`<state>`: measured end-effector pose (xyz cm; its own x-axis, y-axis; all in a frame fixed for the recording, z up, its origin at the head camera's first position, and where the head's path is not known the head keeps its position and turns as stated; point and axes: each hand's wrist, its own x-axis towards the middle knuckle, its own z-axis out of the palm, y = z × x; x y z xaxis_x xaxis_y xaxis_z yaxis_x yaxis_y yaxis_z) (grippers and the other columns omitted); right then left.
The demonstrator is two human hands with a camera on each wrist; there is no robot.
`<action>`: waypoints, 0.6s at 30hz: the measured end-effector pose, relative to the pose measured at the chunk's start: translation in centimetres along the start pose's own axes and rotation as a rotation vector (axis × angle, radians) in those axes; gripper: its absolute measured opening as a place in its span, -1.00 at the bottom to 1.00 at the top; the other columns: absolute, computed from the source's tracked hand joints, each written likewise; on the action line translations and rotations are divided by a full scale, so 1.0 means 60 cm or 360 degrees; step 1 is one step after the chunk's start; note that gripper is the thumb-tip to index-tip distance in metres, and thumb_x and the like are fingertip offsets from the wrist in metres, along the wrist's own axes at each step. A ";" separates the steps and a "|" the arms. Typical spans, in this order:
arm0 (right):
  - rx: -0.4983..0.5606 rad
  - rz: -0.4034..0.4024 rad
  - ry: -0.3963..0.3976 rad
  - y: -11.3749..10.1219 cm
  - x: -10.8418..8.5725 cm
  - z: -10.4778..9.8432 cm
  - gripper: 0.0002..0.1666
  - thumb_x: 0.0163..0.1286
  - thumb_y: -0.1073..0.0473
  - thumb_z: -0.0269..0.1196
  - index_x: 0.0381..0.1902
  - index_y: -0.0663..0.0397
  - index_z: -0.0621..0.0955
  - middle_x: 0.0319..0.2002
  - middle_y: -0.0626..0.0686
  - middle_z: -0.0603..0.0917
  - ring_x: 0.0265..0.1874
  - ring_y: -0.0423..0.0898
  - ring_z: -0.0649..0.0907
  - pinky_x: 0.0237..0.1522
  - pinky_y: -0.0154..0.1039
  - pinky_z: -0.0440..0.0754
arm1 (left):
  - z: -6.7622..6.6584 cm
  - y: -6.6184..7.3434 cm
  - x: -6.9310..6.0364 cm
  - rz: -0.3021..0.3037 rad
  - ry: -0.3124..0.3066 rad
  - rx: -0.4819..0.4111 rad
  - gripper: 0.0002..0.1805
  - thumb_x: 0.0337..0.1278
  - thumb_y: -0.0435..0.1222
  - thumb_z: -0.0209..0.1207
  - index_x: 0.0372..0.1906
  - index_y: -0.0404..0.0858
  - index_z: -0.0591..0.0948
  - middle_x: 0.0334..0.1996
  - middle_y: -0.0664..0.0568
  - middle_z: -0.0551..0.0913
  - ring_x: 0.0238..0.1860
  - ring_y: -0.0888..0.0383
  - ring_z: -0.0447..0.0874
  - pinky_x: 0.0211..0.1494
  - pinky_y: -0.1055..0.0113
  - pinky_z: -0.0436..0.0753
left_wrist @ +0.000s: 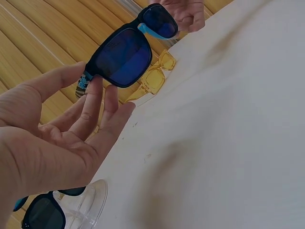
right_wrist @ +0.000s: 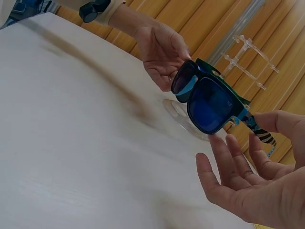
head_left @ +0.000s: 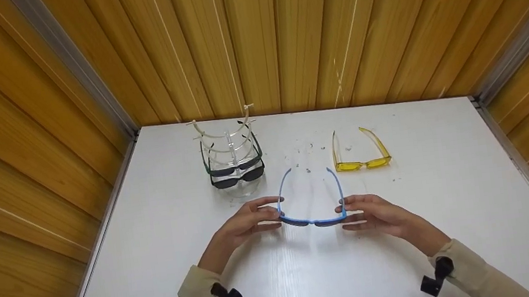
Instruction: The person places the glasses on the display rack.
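Blue-framed sunglasses (head_left: 311,222) with dark blue lenses are held above the white table, temples unfolded and pointing away from me. My left hand (head_left: 249,221) pinches them at the left hinge, thumb and fingers on the frame corner. On the opposite corner, my right hand (head_left: 373,213) pinches the right hinge, its lower fingers spread beneath. The right wrist view shows a patterned temple (right_wrist: 259,132) between thumb and fingers. Left of the hands, a clear display stand (head_left: 231,147) carries two dark pairs, the upper sunglasses (head_left: 232,169) and the lower sunglasses (head_left: 239,179).
Yellow glasses (head_left: 363,164) lie on the white table (head_left: 451,186) at the right, temples pointing back. Small clear bits (head_left: 308,170) are scattered near the middle. Wood-patterned panels (head_left: 251,44) wall the table at the back and sides. The stand's upper arms (head_left: 222,134) hold no glasses.
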<state>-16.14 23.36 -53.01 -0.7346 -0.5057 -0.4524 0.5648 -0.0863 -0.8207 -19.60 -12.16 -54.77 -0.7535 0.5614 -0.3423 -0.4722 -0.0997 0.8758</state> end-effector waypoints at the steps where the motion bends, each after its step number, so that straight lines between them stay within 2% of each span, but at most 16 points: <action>1: -0.0004 -0.0002 0.0002 -0.002 -0.002 0.001 -0.78 0.56 0.19 0.17 0.07 0.07 0.63 -0.02 -0.04 0.78 0.09 0.01 0.74 0.40 0.17 0.50 | 0.001 0.001 -0.001 0.0005 -0.0002 -0.0010 -0.44 0.25 -0.47 0.25 0.36 -0.38 0.48 -0.31 0.11 0.78 -0.12 0.16 0.80 0.34 -0.04 0.63; 8: -0.0030 -0.0012 -0.0002 -0.012 -0.009 0.002 -0.82 0.58 0.19 0.14 -0.02 0.04 0.66 -0.03 -0.04 0.79 0.06 0.02 0.75 0.42 0.22 0.45 | 0.011 0.009 -0.005 0.0033 -0.0020 -0.0074 -0.51 0.27 -0.49 0.21 0.31 -0.39 0.51 -0.31 0.10 0.80 -0.11 0.16 0.80 0.35 -0.06 0.62; 18: -0.0119 -0.0098 0.0026 -0.030 -0.011 0.002 -0.80 0.59 0.13 0.13 -0.06 0.02 0.67 -0.05 -0.04 0.78 -0.05 -0.03 0.78 0.30 0.03 0.65 | 0.025 0.031 -0.010 0.0087 -0.0030 -0.0092 -0.59 0.23 -0.51 0.21 0.19 -0.35 0.57 -0.31 0.11 0.77 -0.16 0.19 0.80 0.27 -0.01 0.70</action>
<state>-16.66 23.74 -51.19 -0.7735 -0.4871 -0.4055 0.4892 -0.0519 -0.8706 -19.35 -11.46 -52.42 -0.7703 0.5692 -0.2875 -0.4566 -0.1776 0.8717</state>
